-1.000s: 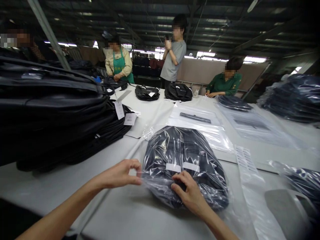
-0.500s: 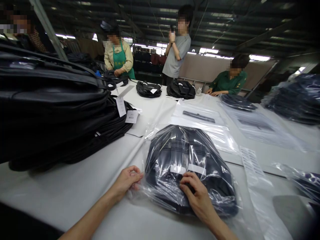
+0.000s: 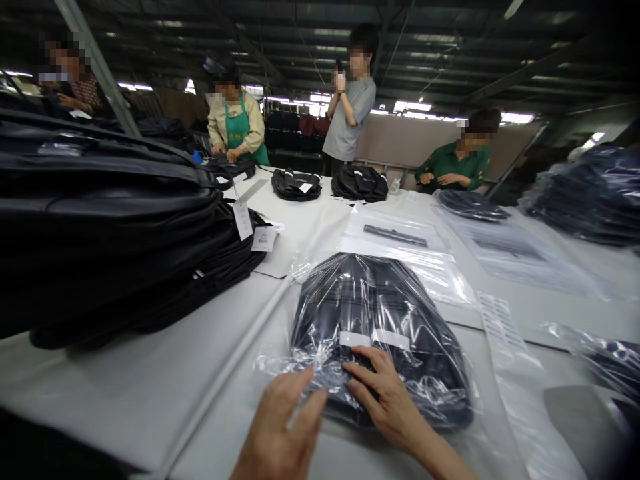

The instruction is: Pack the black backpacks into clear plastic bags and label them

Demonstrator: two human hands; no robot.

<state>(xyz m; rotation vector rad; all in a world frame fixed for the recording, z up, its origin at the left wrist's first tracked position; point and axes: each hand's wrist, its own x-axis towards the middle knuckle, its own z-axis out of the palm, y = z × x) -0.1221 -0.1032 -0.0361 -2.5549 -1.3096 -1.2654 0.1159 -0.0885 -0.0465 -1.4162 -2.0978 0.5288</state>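
A dark bag (image 3: 377, 313) sealed in a clear plastic bag lies on the white table (image 3: 125, 393) right in front of me, with two white tape strips (image 3: 375, 339) on its near part. My right hand (image 3: 387, 397) rests flat on the near edge of the wrapped bag, fingers stretched out. My left hand (image 3: 280, 433) is raised close to the camera, fingers extended, its tips touching the loose plastic flap (image 3: 285, 363) at the bag's near-left corner.
A tall stack of black bags (image 3: 110, 220) with paper tags fills the left. Empty plastic bags (image 3: 400, 243) lie beyond. Wrapped bags pile at the right (image 3: 590, 193). Three people work at the far end, with another at the far left.
My left hand let go of the pinched plastic corner, moved right and nearer the camera, and now lies open on the flap. My right hand stays on the bag.
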